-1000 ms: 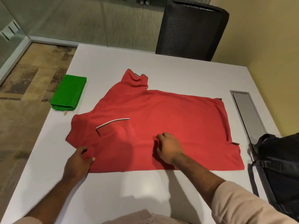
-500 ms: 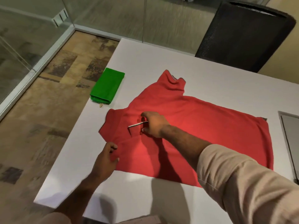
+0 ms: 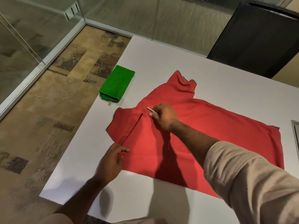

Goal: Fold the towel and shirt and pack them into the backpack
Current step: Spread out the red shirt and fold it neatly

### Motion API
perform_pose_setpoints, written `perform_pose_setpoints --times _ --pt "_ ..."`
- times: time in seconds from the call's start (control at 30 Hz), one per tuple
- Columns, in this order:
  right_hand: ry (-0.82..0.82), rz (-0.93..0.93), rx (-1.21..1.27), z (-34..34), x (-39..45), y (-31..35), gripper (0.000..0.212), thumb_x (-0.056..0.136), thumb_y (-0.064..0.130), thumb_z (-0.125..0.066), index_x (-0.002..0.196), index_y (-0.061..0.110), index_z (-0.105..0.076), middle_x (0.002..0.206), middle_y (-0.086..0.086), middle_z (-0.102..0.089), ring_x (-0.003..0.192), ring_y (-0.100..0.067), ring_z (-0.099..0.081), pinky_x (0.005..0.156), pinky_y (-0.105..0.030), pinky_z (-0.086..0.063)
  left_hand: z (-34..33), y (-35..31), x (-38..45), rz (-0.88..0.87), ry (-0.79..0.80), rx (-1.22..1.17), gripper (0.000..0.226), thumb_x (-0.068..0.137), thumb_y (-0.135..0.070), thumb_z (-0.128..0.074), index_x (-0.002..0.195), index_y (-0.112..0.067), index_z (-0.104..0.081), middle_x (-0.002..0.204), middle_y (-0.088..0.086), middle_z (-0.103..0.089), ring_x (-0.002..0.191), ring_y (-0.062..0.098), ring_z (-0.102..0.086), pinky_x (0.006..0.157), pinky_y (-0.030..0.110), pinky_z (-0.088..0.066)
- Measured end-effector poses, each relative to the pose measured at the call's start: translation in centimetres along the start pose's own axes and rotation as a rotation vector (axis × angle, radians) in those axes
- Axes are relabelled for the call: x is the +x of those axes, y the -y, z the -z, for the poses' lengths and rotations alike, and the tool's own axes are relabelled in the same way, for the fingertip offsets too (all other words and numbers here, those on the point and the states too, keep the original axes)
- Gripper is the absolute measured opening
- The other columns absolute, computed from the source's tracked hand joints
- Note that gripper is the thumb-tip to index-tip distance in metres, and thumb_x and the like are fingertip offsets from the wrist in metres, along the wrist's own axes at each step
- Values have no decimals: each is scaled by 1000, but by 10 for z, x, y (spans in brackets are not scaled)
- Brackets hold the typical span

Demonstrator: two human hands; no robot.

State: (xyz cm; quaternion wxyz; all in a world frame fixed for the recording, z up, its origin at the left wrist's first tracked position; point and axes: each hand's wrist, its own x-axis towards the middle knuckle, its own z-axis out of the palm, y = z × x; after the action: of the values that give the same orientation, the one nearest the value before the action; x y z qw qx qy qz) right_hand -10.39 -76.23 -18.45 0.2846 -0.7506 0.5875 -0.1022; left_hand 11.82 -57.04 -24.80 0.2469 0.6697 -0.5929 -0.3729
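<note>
Shirt (image 3: 210,135): I see it red, spread flat across the middle of the frame on the white surface, one sleeve pointing up toward the top centre, the collar end at centre left.
Collar trim (image 3: 151,109): a thin white edge, lifted off the red cloth just left of centre.
Towel (image 3: 117,84): green, already folded into a narrow rectangle, lying upper left of the shirt and apart from it.

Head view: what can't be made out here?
- Backpack: not in the head view.
- Red shirt: a strip is hidden under the right forearm.
- Right hand: fingertips pinching the trimmed edge are hidden by the hand itself.
- Tag beside the green towel: too small to read.
</note>
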Motion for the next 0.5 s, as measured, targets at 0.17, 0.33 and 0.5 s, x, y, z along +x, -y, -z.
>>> perform_pose_setpoints --times 0.17,0.33,0.5 --pt "272 -254 -168 -3 -14 -18 60 76 56 -73 125 27 -54 129 3 -60 124 -25 -52 104 -47 -32 -1 1 -2 51 54 39 51 85 2 -58 119 -35 -59 130 -14 -48 121 12 -55 99 37 -52" --pt "335 -300 -181 3 -21 -40 41 74 28 -77 112 22 -61 103 1 -64 102 -24 -61 93 -39 -43 -3 -1 -3 87 78 62 53 87 -1 -58 130 -31 -56 139 -7 -45 126 17 -53 101 40 -51" --pt "255 -286 -31 11 -27 -46 12 82 9 -69 74 16 -64 75 -7 -63 73 -22 -58 62 -23 -37 -4 -3 -1 109 95 87 59 89 -2 -56 139 -31 -50 141 -5 -43 127 19 -52 101 42 -51"
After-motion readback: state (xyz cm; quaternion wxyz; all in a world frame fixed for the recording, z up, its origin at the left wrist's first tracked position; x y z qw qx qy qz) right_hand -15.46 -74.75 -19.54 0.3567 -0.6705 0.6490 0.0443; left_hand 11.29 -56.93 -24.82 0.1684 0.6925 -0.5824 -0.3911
